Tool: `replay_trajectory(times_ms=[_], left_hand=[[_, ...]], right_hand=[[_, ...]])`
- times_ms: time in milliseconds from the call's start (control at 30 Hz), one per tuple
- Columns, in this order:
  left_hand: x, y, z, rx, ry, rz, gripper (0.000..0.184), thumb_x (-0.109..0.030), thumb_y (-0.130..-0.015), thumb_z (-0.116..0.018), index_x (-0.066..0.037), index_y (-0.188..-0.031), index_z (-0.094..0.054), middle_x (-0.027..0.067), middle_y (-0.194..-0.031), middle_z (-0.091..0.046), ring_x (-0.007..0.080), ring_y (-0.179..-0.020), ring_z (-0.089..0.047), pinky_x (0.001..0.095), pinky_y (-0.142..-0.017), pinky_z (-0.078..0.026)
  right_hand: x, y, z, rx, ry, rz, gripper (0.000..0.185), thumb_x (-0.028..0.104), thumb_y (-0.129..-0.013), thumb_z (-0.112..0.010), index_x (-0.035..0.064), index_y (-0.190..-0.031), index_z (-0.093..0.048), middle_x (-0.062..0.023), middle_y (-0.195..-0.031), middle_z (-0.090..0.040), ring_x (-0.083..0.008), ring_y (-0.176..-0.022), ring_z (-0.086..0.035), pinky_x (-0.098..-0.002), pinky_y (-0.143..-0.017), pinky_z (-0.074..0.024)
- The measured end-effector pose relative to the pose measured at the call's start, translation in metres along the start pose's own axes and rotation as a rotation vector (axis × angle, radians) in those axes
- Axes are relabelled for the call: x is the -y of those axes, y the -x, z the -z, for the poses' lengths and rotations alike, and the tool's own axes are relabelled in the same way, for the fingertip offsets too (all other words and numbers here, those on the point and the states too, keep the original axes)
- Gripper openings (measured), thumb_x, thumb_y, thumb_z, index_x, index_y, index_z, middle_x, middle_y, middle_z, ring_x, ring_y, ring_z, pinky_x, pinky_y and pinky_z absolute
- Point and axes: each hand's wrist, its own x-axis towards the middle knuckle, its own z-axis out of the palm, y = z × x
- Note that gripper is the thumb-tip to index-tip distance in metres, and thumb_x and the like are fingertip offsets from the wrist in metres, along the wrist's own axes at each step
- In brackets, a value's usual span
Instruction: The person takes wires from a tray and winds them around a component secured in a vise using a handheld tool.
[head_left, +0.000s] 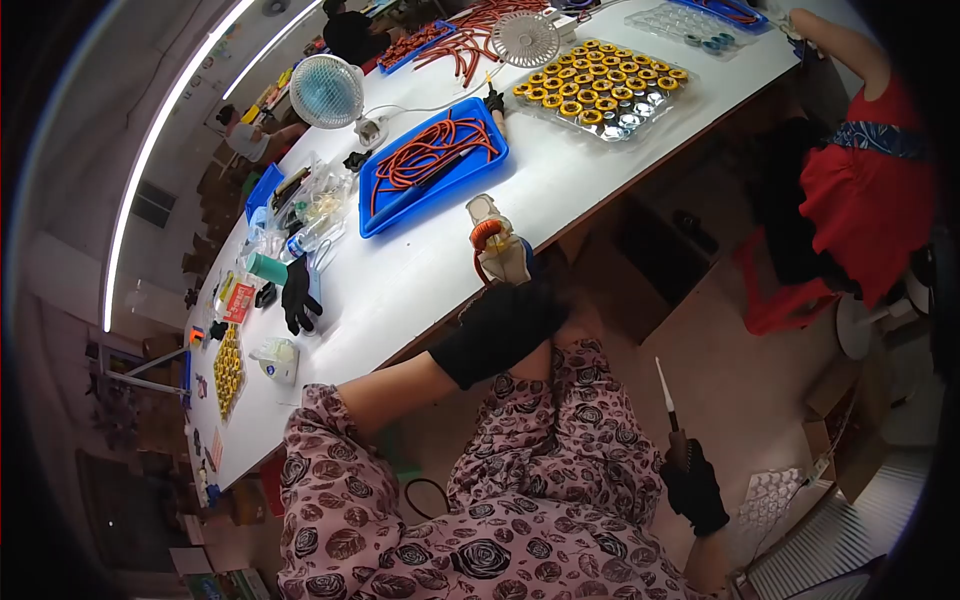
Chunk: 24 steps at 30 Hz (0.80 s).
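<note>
My left hand (505, 300), in a black covering with off-white material over the finger area, is closed on an orange wire coil (487, 235) near the table's front edge. A red wire hangs beside the coil. Low on the right, away from the table, my right hand (695, 490) wears a black glove. It grips the dark handle of a pointed tool (668, 397), whose thin pale tip points up. Beyond the left hand lies a blue tray (370, 226) with red-brown wires (425, 155) in it.
Yellow ring cores (590, 88) stand on clear plastic behind the tray. Two small fans (326, 92) (525, 40) are on the white table (375, 325). A black glove (298, 296) and plastic bags lie left. A person in red (868, 205) is at right; others are farther back.
</note>
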Motion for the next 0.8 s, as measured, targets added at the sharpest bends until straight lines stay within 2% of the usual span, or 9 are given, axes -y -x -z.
replay_trajectory(times_ms=[100,167,267,333,400,467,567,733,800], left_hand=[[0.005,0.015,-0.021,0.114,-0.017,0.001,0.019,-0.012,-0.073,-0.055,-0.008,-0.091,-0.06,0.0098,-0.078,-0.055,0.0214,-0.062,-0.054,0.0337,-0.05,-0.044],[0.006,0.02,-0.027,0.166,0.034,-0.024,0.017,-0.013,-0.074,-0.055,-0.008,-0.089,-0.06,0.0095,-0.074,-0.055,0.0211,-0.059,-0.053,0.0336,-0.049,-0.043],[0.001,0.013,-0.012,0.272,-0.212,-0.169,0.014,-0.014,-0.074,-0.056,-0.007,-0.085,-0.06,0.0077,-0.067,-0.053,0.0211,-0.052,-0.051,0.0332,-0.047,-0.042],[0.004,-0.009,0.021,-0.101,0.235,-0.247,0.016,-0.017,-0.073,-0.058,-0.011,-0.088,-0.062,0.0057,-0.067,-0.052,0.0198,-0.05,-0.05,0.0324,-0.046,-0.04],[0.018,-0.042,0.064,-0.282,-0.156,-0.302,0.022,-0.017,-0.074,-0.058,-0.017,-0.094,-0.064,0.0038,-0.065,-0.05,0.0187,-0.051,-0.049,0.0322,-0.046,-0.04],[0.063,-0.069,0.093,-0.195,-0.234,-0.106,0.03,-0.018,-0.079,-0.056,-0.02,-0.108,-0.063,0.002,-0.071,-0.056,0.0194,-0.053,-0.053,0.032,-0.048,-0.043],[0.146,-0.097,0.078,-0.595,0.05,0.122,0.022,-0.021,-0.08,-0.063,-0.011,-0.1,-0.068,0.0077,-0.08,-0.067,0.0154,-0.063,-0.064,0.0279,-0.055,-0.048],[0.189,-0.081,0.023,-0.402,0.641,0.725,0.018,-0.015,-0.08,-0.063,-0.009,-0.096,-0.068,0.0099,-0.081,-0.068,0.0178,-0.069,-0.066,0.0279,-0.061,-0.05],[0.192,-0.072,0.004,-0.431,0.993,0.941,0.02,-0.011,-0.078,-0.066,-0.007,-0.098,-0.068,0.0075,-0.075,-0.067,0.0089,-0.06,-0.06,0.025,-0.057,-0.048]], right_hand=[[0.015,-0.021,-0.014,-0.069,-0.008,0.172,0.025,0.018,-0.08,-0.061,0.0064,-0.099,-0.05,-0.0075,-0.078,-0.062,-0.0143,-0.059,-0.06,-0.029,-0.049,-0.0462],[0.027,-0.03,-0.018,-0.004,0.084,0.222,0.044,0.033,-0.079,-0.062,0.0061,-0.11,-0.044,-0.0228,-0.081,-0.062,-0.0398,-0.077,-0.062,-0.0456,-0.064,-0.0479],[0.037,-0.035,-0.017,-0.009,0.007,0.291,0.039,0.028,-0.08,-0.062,0.0044,-0.106,-0.045,-0.0222,-0.079,-0.062,-0.0392,-0.075,-0.062,-0.0437,-0.063,-0.0485],[0.037,-0.038,-0.016,-0.024,-0.041,0.282,0.037,0.026,-0.08,-0.062,0.004,-0.106,-0.045,-0.0217,-0.079,-0.062,-0.0383,-0.075,-0.063,-0.0426,-0.062,-0.0486],[0.039,-0.039,-0.014,-0.082,-0.188,0.285,0.033,0.022,-0.08,-0.061,0.0037,-0.104,-0.046,-0.0199,-0.079,-0.062,-0.0357,-0.074,-0.064,-0.0408,-0.061,-0.0487],[0.046,-0.04,-0.012,-0.077,-0.196,0.245,0.033,0.022,-0.08,-0.061,0.0038,-0.103,-0.047,-0.0192,-0.079,-0.062,-0.0347,-0.075,-0.064,-0.0407,-0.062,-0.0487],[0.062,-0.043,-0.012,-0.059,-0.158,0.209,0.031,0.022,-0.08,-0.061,0.0038,-0.102,-0.048,-0.0184,-0.08,-0.062,-0.0336,-0.076,-0.064,-0.0403,-0.063,-0.0486],[0.088,-0.045,-0.024,0.022,-0.041,0.361,0.034,0.025,-0.081,-0.061,0.0031,-0.105,-0.048,-0.019,-0.084,-0.061,-0.0351,-0.076,-0.063,-0.0403,-0.066,-0.0478],[0.096,-0.052,-0.035,0.078,-0.043,0.429,0.038,0.026,-0.081,-0.062,0.0022,-0.107,-0.048,-0.0202,-0.087,-0.061,-0.0359,-0.077,-0.062,-0.0412,-0.066,-0.0477]])
